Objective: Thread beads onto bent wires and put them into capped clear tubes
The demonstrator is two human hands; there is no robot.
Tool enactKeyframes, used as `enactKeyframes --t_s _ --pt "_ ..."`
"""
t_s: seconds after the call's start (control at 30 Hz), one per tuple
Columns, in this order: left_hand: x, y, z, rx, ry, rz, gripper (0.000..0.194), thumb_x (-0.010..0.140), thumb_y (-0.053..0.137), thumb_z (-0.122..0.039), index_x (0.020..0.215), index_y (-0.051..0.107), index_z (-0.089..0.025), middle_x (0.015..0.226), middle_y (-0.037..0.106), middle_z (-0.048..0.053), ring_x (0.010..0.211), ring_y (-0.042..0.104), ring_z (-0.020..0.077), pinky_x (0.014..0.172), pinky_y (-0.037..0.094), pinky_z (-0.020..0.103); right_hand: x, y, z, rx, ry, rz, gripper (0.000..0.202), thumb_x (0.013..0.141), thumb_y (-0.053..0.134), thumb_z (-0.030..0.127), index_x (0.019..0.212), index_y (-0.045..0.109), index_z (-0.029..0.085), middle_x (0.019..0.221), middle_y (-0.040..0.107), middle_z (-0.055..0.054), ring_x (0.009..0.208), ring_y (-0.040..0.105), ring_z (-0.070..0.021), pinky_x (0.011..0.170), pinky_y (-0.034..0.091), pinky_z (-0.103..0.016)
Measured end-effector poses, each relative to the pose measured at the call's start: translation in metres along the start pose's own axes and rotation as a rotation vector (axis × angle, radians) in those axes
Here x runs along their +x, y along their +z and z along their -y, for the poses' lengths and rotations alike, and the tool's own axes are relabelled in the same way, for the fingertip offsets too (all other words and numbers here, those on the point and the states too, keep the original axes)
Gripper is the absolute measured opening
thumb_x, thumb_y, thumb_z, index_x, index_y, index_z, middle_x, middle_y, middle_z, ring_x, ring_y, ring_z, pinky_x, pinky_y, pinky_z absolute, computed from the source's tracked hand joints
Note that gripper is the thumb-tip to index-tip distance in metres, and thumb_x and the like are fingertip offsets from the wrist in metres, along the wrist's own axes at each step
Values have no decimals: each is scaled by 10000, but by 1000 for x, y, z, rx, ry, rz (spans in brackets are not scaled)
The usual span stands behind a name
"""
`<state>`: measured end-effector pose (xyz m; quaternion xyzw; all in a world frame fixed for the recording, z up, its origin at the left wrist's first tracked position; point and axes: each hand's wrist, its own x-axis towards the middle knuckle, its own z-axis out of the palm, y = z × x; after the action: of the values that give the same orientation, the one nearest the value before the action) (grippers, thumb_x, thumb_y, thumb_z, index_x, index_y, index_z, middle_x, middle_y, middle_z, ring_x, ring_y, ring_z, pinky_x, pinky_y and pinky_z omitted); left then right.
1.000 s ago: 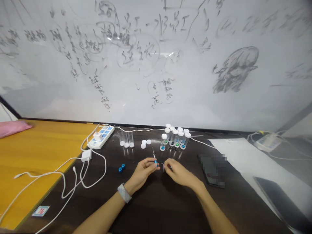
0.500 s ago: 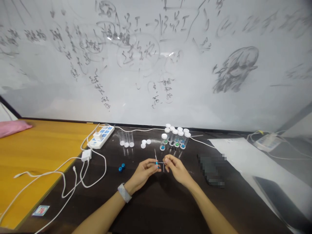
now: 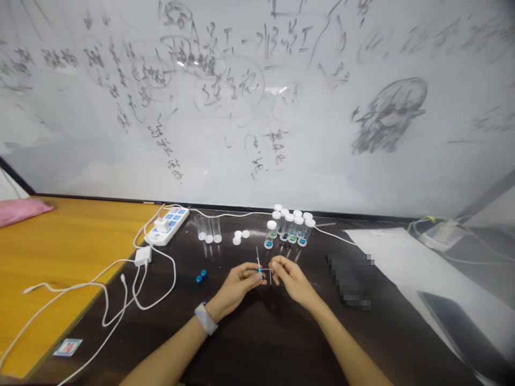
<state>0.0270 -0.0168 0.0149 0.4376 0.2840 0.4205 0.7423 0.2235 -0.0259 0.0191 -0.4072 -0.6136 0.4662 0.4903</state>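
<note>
Between thumb and fingers, my left hand (image 3: 241,281) pinches a small blue part (image 3: 260,271), from which a thin metal rod (image 3: 258,257) sticks up. My right hand (image 3: 288,274) is closed on a thin bent metal pin (image 3: 266,269) that reaches across to the blue part. To the left of my left hand, two blue round pieces (image 3: 201,276) lie on the dark table. Beyond the hands stand several capped clear tubes (image 3: 270,236) with small blue and green parts inside. Several loose white caps (image 3: 237,240) lie left of them.
Open clear tubes (image 3: 208,230) stand near a power strip (image 3: 168,226) with white cables (image 3: 175,268). At the right are a blurred black object (image 3: 348,279), a white sheet (image 3: 386,252) and a phone (image 3: 462,332). A whiteboard (image 3: 241,161) rises behind.
</note>
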Motion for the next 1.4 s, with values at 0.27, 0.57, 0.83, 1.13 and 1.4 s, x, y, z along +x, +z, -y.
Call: enactKeyframes --t_s 0.27,0.57,0.83,1.13,1.4 --pt "-1 0 0 62 22 -26 374 744 848 -304 1052 701 -149 906 766 80 873 734 203 880 521 320 -4 -3 12 -196 -35 -16 351 980 503 518 815 516 208 616 467 59 566 449 -121 578 375 -241" --pt "1 -1 1 199 86 -33 341 764 829 -313 1039 710 -152 900 774 87 853 734 208 860 526 323 -3 4 15 -113 -34 -58 262 938 580 470 998 568 216 671 595 44 529 582 -126 560 467 -249" --pt "1 -2 0 154 84 -33 352 770 824 -312 1059 702 -152 929 773 95 856 729 204 870 532 331 -12 1 25 -382 -153 -22 270 992 514 397 1160 646 233 833 707 -33 705 701 -180 705 559 -301" --pt "-1 4 -4 135 84 14 331 783 814 -318 1049 713 -149 957 784 113 924 731 233 901 523 346 -6 0 21 155 25 190 381 974 544 514 1087 689 180 895 726 -68 855 712 -193 865 591 -388" --pt "-3 5 -6 82 84 24 303 795 806 -272 1056 706 -153 933 776 92 914 722 213 913 515 346 -11 -3 19 -20 -21 206 351 968 578 464 1184 702 217 949 741 -70 805 703 -185 775 600 -354"
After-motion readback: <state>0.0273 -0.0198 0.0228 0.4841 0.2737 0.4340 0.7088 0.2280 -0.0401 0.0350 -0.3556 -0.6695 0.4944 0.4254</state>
